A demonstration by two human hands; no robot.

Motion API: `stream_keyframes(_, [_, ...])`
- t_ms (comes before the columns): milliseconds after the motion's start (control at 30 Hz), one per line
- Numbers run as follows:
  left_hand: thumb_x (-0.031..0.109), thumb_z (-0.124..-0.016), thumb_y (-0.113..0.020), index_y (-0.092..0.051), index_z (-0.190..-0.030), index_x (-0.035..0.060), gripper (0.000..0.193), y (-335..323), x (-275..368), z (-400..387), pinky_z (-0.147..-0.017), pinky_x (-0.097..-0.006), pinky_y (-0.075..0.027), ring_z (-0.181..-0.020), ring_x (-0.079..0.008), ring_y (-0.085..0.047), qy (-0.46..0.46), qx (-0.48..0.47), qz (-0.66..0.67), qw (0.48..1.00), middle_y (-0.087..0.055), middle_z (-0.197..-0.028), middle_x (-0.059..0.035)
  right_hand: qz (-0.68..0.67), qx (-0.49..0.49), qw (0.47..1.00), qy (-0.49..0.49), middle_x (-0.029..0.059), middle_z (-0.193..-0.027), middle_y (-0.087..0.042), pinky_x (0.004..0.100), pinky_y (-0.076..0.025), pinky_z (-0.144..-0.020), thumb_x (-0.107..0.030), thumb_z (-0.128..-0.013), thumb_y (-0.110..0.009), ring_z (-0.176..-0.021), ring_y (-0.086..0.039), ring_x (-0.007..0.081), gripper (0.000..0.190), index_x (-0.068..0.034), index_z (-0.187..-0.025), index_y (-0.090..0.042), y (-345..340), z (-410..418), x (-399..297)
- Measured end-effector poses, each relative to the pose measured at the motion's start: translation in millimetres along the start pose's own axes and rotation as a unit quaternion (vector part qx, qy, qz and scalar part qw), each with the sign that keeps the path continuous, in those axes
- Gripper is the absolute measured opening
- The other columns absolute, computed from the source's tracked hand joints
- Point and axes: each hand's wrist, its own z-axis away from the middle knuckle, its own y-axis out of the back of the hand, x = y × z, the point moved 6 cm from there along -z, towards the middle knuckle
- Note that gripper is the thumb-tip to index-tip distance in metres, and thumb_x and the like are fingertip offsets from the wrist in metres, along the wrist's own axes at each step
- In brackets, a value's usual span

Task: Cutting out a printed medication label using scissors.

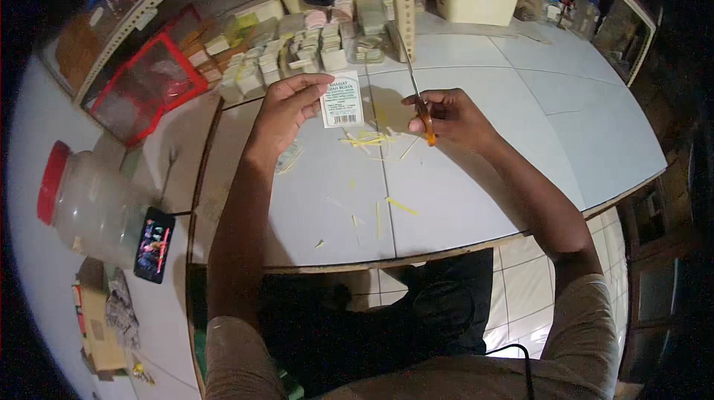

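Between the thumb and fingers of my left hand (293,104) is a printed paper label (342,100) with text and a barcode, held up facing me. My right hand (449,115) has its fingers in the orange handles of a pair of scissors (425,115). The blades point away from me, to the right of the label and apart from it. Thin yellow paper strips (368,139) lie in a loose pile on the white tiled tabletop (329,199) below the hands. A small stack of labels (289,157) is partly hidden behind my left wrist.
Several stacks of cut labels (301,51) stand at the back by a perforated metal shelf post (404,9). A red-framed box (150,87), a red-lidded plastic jar (95,204) and a phone (154,245) with a lit screen are at left. A white plastic tub (477,4) sits at back right.
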Motion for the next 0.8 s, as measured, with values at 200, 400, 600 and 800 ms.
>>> stream_keyframes(200, [0.0, -0.083, -0.065, -0.06, -0.109, -0.0027, 0.027, -2, -10, 15, -0.079, -0.027, -0.051, -0.089, -0.0139, -0.062, -0.018, -0.001, -0.092, 0.996, -0.062, -0.104, -0.0081, -0.028, -0.051, 0.998, 0.015, -0.0001, -0.071, -0.061, 0.0242, -0.046, -0.059, -0.022, -0.079, -0.078, -0.066, -0.055, 0.0067, 0.042, 0.001, -0.112, -0.065, -3, -2, 3])
stream_keyframes(400, [0.005, -0.084, -0.067, -0.066, -0.095, 0.0022, 0.012, -6, -11, 20, -0.063, -0.0211, -0.047, -0.081, -0.008, -0.059, 0.012, 0.02, -0.025, 0.999, -0.064, -0.093, -0.0033, -0.002, -0.072, 0.997, -0.042, 0.0006, -0.07, -0.058, 0.0237, -0.043, -0.059, -0.042, -0.084, -0.07, -0.063, -0.051, 0.0076, 0.052, -0.001, -0.115, -0.065, -4, -2, 11])
stream_keyframes(600, [0.013, -0.082, -0.071, -0.067, -0.101, 0.0049, 0.021, 1, 0, 21, -0.061, -0.0209, -0.044, -0.075, -0.0061, -0.057, -0.034, 0.05, -0.159, 0.985, -0.066, -0.095, -0.0034, 0.024, -0.075, 0.996, -0.031, 0.0009, -0.068, -0.055, 0.0238, -0.04, -0.057, -0.058, -0.082, -0.064, -0.062, -0.049, 0.009, 0.066, 0.001, -0.111, -0.066, -21, 4, 10])
stream_keyframes(800, [0.016, -0.085, -0.069, -0.064, -0.112, 0.0019, 0.031, -3, -9, 20, -0.077, -0.0272, -0.051, -0.092, -0.0122, -0.061, -0.06, 0.061, -0.069, 0.994, -0.064, -0.11, -0.0087, -0.005, -0.084, 0.996, -0.004, 0.0006, -0.066, -0.054, 0.0255, -0.039, -0.057, -0.053, -0.082, -0.066, -0.063, -0.049, 0.0098, 0.06, 0.002, -0.103, -0.066, -41, 14, 1])
